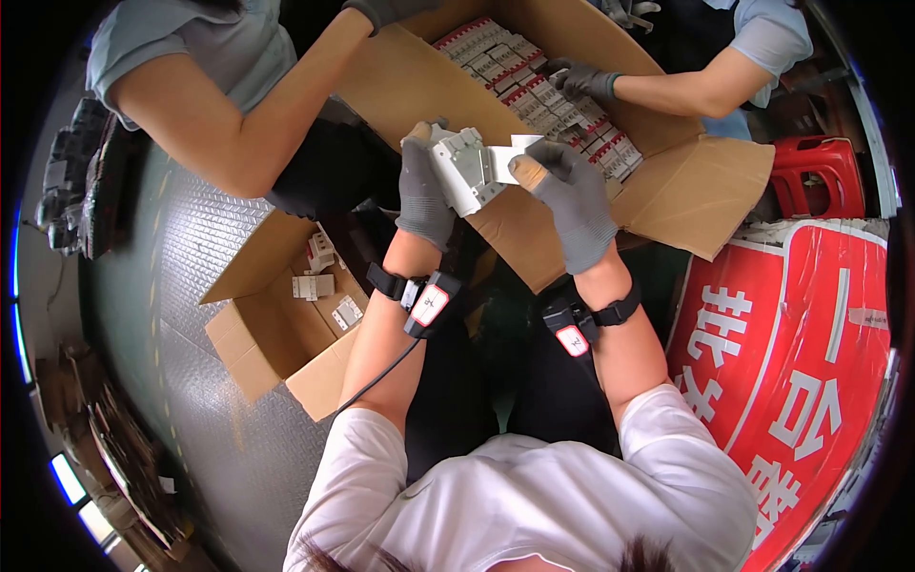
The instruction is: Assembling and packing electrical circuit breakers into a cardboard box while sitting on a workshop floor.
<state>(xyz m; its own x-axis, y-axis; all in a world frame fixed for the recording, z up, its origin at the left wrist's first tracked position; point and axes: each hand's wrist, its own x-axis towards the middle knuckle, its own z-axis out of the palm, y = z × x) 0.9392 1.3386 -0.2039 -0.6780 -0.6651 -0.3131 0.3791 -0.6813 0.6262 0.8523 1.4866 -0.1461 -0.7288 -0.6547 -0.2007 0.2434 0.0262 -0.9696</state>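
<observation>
The large carton (691, 191) stands open beyond the hands, rows of red-and-white modules (543, 100) inside. The small carton (253, 348) is open at the lower left.

The left grip (426, 191) is closed on the left side of the white housing (464, 172), which is held in front of the large carton. The right grip (575, 195) pinches the flat white piece (505, 164) between thumb and fingers.

The housing's long axis runs from far left to near right. The left grip is nearer the housing; the flat piece spans from its right side toward the right thumb. Whether the two are joined cannot be determined.
</observation>
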